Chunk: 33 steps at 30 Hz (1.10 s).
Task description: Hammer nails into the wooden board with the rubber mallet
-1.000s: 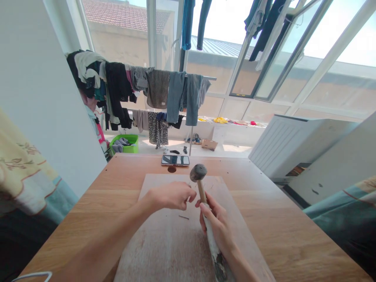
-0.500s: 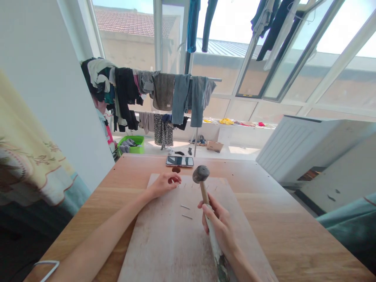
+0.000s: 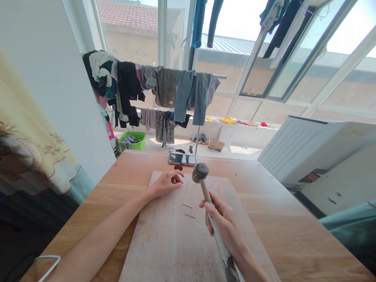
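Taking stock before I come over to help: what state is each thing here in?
Right hand: gripping mallet handle
Mallet: raised over board
Left hand: curled, nothing visibly held
Wooden board: flat on table
Two nails: lying loose on board
Phone: lying face up, screen dark

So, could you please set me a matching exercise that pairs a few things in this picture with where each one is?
Things:
1. mallet
2. nails
3. phone
4. green basket

Places:
A. on the floor, beyond the table
B. in the right hand
C. on the table, beyond the board
D. lying flat on the board

Right pairs: 1-B, 2-D, 3-C, 4-A.
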### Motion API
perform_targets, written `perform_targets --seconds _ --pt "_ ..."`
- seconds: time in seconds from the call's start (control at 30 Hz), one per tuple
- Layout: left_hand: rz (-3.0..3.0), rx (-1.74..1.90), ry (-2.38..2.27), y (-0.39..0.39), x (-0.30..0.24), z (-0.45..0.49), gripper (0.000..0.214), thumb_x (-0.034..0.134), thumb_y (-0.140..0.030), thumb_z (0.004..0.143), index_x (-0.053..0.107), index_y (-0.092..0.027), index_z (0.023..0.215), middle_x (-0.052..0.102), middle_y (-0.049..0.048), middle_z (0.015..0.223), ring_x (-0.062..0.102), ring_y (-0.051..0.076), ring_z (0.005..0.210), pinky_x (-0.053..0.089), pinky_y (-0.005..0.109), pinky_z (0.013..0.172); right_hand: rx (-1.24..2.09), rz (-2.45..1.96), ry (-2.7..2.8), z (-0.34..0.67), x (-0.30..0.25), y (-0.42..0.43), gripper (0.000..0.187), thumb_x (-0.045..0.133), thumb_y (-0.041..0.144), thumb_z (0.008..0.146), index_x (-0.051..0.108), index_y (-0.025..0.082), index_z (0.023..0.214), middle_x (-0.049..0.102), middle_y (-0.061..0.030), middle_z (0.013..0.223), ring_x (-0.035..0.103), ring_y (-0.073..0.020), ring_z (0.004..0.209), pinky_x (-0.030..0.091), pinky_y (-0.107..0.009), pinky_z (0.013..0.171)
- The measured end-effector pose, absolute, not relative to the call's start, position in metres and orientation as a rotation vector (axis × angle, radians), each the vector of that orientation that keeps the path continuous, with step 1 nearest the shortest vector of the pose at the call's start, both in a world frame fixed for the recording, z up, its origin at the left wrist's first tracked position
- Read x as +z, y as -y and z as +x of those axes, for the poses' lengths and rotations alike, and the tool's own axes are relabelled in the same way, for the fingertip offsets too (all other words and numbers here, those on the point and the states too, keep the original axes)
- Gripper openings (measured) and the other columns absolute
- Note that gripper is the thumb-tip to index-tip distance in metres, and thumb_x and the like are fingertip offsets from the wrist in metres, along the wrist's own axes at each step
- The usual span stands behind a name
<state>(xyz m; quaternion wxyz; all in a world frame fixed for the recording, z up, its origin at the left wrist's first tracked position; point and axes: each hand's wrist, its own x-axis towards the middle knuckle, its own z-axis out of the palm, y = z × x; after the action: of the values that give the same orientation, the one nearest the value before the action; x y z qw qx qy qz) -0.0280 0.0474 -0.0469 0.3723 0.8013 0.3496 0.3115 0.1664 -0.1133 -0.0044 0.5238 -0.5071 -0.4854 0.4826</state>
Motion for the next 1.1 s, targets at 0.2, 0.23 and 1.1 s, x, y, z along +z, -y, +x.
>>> perform_targets --seconds 0.2,0.23,1.1 --pt "2.065 0.884 -0.86 -0.05 -0.053 -0.027 0.034 0.065 -0.015 0.076 0.063 -0.016 0.11 0.076 0.0016 0.082 0.065 0.012 0.07 0.049 0.023 0.07 1.132 -1.142 1.192 0.144 0.0 0.099 0.039 0.059 0.046 0.086 0.061 0.017 0.11 0.061 -0.0004 0.085 0.042 -0.0022 0.033 0.034 -0.019 0.03" --pt "2.061 0.894 -0.853 -0.05 -0.054 -0.027 0.033 0.065 -0.015 0.076 0.063 -0.016 0.11 0.076 0.0019 0.082 0.065 0.012 0.069 0.049 0.023 0.07 1.141 -1.12 1.199 0.141 -0.005 0.097 0.036 0.059 0.045 0.087 0.061 0.017 0.109 0.061 -0.0003 0.086 0.042 -0.0017 0.033 0.033 -0.018 0.03" --pt "2.45 0.61 -0.833 -0.034 -0.014 -0.034 0.019 0.068 -0.024 0.075 0.062 -0.018 0.092 0.06 0.0027 0.094 0.058 0.014 0.078 0.048 0.025 0.07 1.072 -1.122 1.066 0.146 -0.025 0.097 0.039 0.061 0.045 0.086 0.061 0.017 0.113 0.06 -0.0003 0.086 0.043 -0.0029 0.036 0.036 -0.019 0.031"
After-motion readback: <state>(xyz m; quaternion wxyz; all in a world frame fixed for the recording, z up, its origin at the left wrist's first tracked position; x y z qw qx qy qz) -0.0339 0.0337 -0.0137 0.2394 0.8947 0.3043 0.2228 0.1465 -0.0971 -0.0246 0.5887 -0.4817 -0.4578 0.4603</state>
